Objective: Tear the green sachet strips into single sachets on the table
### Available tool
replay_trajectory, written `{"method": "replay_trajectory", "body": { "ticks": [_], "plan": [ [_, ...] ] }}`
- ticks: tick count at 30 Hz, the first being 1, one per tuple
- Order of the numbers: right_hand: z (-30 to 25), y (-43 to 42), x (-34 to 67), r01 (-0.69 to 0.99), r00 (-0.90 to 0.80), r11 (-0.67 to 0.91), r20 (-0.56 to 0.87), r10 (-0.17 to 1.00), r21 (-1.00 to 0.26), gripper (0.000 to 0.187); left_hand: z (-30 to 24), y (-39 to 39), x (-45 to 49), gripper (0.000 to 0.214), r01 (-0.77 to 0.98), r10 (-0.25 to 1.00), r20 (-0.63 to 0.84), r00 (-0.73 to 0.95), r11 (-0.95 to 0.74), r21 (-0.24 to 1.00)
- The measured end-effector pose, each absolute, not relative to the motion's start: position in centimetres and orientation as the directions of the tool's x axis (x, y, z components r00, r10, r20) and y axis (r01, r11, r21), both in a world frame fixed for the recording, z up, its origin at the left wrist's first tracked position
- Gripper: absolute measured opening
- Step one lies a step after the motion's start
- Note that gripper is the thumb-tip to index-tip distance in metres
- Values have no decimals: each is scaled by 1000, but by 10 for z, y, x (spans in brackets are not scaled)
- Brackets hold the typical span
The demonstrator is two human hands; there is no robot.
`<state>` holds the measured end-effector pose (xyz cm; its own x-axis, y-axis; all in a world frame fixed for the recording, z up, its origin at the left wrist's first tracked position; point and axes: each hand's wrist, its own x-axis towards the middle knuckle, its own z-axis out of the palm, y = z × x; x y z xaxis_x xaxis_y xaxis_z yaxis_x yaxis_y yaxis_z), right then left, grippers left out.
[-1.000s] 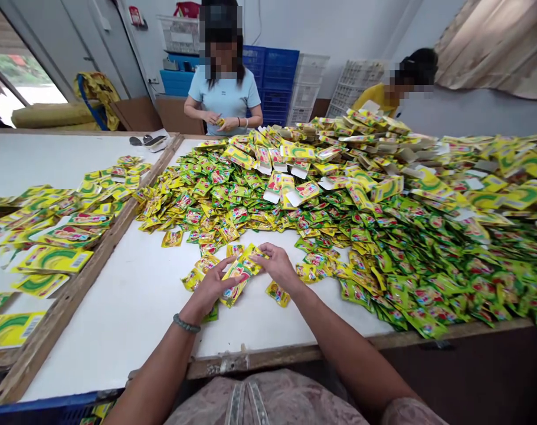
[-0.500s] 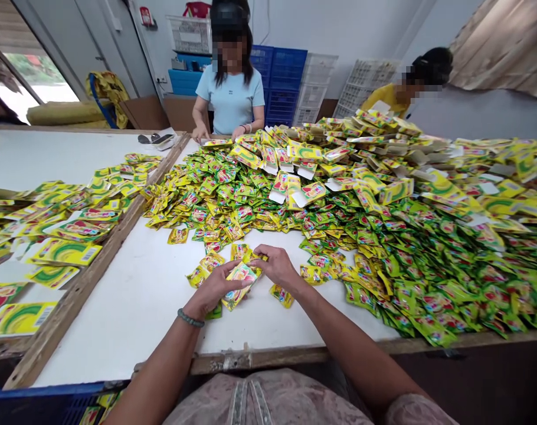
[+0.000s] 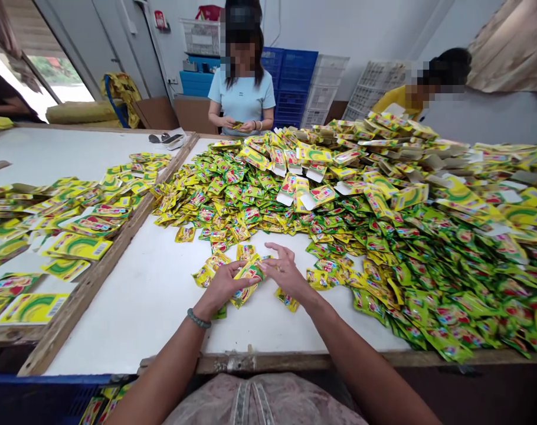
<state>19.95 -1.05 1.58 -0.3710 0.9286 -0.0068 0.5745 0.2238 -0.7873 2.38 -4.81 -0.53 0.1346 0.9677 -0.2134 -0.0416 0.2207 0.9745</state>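
A small flat yellow and green carton (image 3: 247,282) is pinched between the thumb and fingers of my left hand (image 3: 226,287), tilted over the white tabletop. At the carton's upper right end is my right hand (image 3: 288,274); its thumb touches there while the index finger stretches out, apart from the thumb. Whether anything small lies under the right fingertips is hidden. Around the hands lie several shiny yellow sachets: a group to the left (image 3: 210,268), one sachet behind the carton (image 3: 245,252) and another under my right hand (image 3: 287,300). A green sachet (image 3: 220,311) shows partly below my left wrist.
A large heap of green and yellow sachets (image 3: 428,289) spreads ahead and right, with open cartons (image 3: 313,154) on top. Left of a wooden divider (image 3: 118,254) lie filled-looking cartons (image 3: 76,245). Across the table a co-worker (image 3: 242,100) holds a sachet; another person (image 3: 401,100) is at right.
My right hand's fingers have gone from a pinch at the carton's end to spread apart. The carton has turned slightly in my left hand. The co-worker opposite has lifted a sachet.
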Motion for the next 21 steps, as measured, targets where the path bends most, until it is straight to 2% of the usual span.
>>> {"method": "replay_trajectory", "body": {
  "ticks": [3, 6, 9, 14, 19, 21],
  "plan": [
    [18, -19, 194, 560, -468, 296, 0, 884, -774, 31, -7, -49, 25, 42, -205, 966, -222, 133, 246, 947],
    [16, -25, 188, 531, -529, 299, -35, 848, -793, 28, -8, -51, 25, 40, -282, 956, -234, 176, 276, 919],
    [14, -24, 187, 514, -524, 290, -28, 851, -807, 25, -5, -51, 23, 37, -298, 950, -247, 190, 295, 908],
    [8, -22, 186, 540, -333, 254, 73, 940, -802, 19, 0, -49, 23, 36, -339, 969, -212, 128, 244, 909],
    [-10, -21, 178, 512, -458, 327, 69, 886, -794, 29, -6, -56, 25, 33, -290, 973, -225, 56, 232, 929],
    [-18, -18, 174, 466, -445, 337, 113, 888, -818, 27, -2, -51, 12, 35, -227, 969, -247, 33, 248, 942]
  ]
}}
